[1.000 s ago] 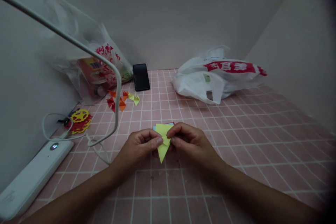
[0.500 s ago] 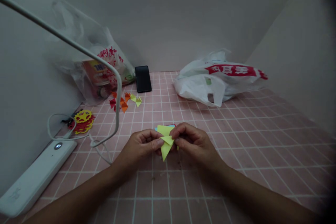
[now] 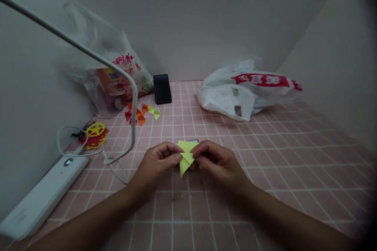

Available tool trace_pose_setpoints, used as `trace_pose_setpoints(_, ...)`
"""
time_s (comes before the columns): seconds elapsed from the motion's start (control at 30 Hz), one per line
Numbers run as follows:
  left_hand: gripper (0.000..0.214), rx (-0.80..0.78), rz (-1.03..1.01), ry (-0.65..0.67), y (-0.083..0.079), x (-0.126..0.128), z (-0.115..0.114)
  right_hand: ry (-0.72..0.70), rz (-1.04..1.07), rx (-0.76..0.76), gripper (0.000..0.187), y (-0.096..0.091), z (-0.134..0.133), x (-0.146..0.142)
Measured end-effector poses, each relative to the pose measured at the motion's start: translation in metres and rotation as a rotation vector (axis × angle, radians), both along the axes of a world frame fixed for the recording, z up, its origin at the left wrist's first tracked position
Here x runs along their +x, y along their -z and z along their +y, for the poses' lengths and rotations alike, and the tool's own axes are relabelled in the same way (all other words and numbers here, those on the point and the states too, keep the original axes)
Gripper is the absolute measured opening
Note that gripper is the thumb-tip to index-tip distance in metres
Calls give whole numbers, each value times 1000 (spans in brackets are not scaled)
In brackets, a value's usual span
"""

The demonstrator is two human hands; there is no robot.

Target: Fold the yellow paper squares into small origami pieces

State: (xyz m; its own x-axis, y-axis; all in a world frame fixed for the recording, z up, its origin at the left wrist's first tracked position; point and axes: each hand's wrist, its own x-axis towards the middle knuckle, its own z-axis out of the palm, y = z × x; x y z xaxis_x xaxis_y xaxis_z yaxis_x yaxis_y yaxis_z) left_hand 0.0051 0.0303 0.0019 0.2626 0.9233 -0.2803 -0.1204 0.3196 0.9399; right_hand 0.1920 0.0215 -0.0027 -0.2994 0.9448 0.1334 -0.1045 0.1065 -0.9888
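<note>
Both hands meet low over the pink grid tabletop [image 3: 265, 157] and pinch a folded yellow paper piece [image 3: 185, 161] with a point hanging downward. My left hand [image 3: 157, 160] grips its left edge with thumb and fingers curled. My right hand [image 3: 216, 160] grips the right edge the same way. Just behind the hands lies a small stack of coloured paper squares [image 3: 188, 144], yellow on top with blue and red edges showing.
Several small folded paper pieces [image 3: 141, 113] in red, orange and yellow lie at the back left near a black phone [image 3: 162, 88]. Plastic bags sit at back left [image 3: 112, 74] and back right [image 3: 244, 90]. A white lamp base [image 3: 41, 198], its arm [image 3: 88, 53], cable, and red-yellow paper cutouts [image 3: 94, 135] occupy the left.
The yellow piece has been folded tighter between the fingers and looks shorter. Both hands stayed close together in about the same place on the table.
</note>
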Motion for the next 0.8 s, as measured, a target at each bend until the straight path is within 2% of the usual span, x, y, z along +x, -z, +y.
trace_pose_setpoints(0.13, 15, -17, -31, -24, 2, 0, -1, -3, -5, 7, 6, 2, 1, -1)
trace_pose_setpoints(0.43, 16, -28, -47, -36, 1, 1, -1, -1, 43, -82, 3, -2, -1, -1)
trace_pose_setpoints(0.63, 16, -70, -53, 59, -2, 1, -1, 22, 62, -92, 5, -1, -1, -1)
trace_pose_setpoints(0.8, 19, -65, -74, 84, -2, 3, -1, 56, 59, -125, 6, 0, -1, -3)
